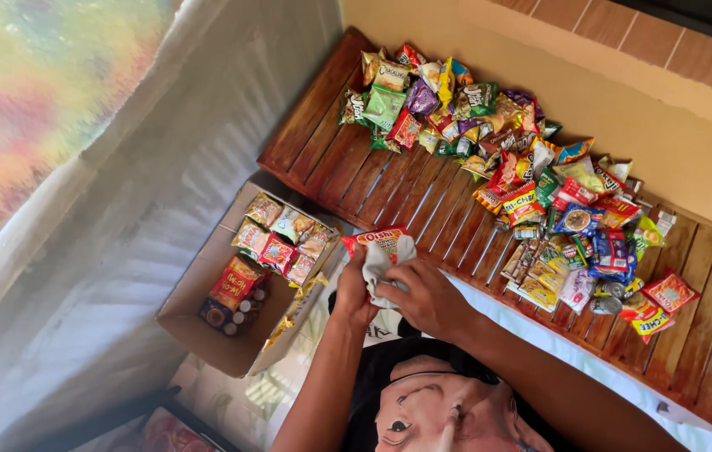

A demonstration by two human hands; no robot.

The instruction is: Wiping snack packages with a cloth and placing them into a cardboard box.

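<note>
- Both hands meet low in the middle of the view, closed on the same things: the left hand (354,289) grips from the left side, the right hand (427,297) from the right, fingers curled over a pale grey cloth (382,269).
- Held with the cloth is a red and white snack packet (379,240); its top edge sticks out just beyond the fingers, over the near edge of the bench.
- Left of the hands, an open cardboard box (197,314) sits on the floor, holding small snack packets (280,238) at its far end, a red pouch (237,280) and some small round tins (239,316) nearer.
- Beyond the hands runs a slatted wooden bench (331,146), reddish brown.
- On it a heap of bright snack packets (506,159) stretches from the far left end toward the near right, well apart from the box.
- Behind the bench stands a tan wall (607,92).
- Along the left hangs a pale curtain (121,192).
</note>
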